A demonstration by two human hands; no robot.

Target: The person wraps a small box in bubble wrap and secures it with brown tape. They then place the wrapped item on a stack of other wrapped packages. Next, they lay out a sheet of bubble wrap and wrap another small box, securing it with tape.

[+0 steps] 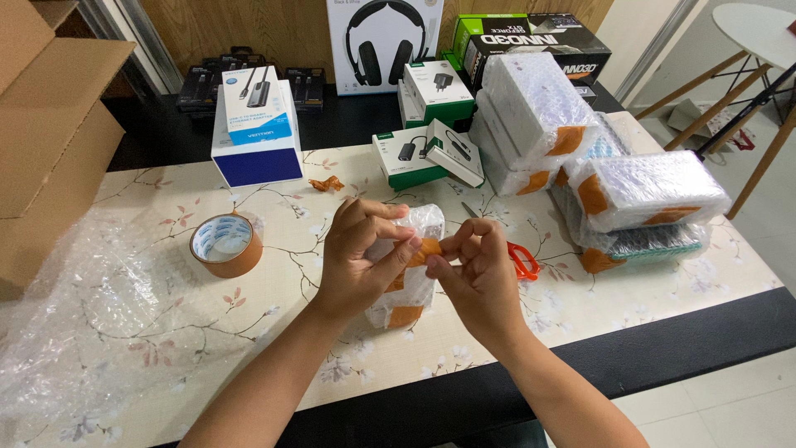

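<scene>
Looking down from the head camera, the left hand [361, 253] wraps around a small parcel [412, 270] swathed in bubble wrap, its fingers curled over the top and near side, gripping it just above the surface [166, 274], which wears a pale cloth printed with branches and blossoms. The right hand [473, 278] meets it from the other side, thumb and fingertips pinched together on a strip of brown tape [427, 249] that sticks to the parcel's face; another patch of the same tape shows near the parcel's lower end. Just behind the right hand lie scissors [521, 259] with orange handles, partly hidden by the fingers. To the left sits a roll of brown tape [225, 244], and beyond it a loose sheet of bubble wrap [75, 323] spreads over the surface's left end. At the right, a stack of wrapped parcels [597, 166] sealed with brown tape is piled up. Further back stand small green-and-white boxes [427, 149], a blue-and-white box [257, 133], and a crumpled scrap of tape [326, 183]. An open cardboard carton [46, 141] stands at the far left.
</scene>
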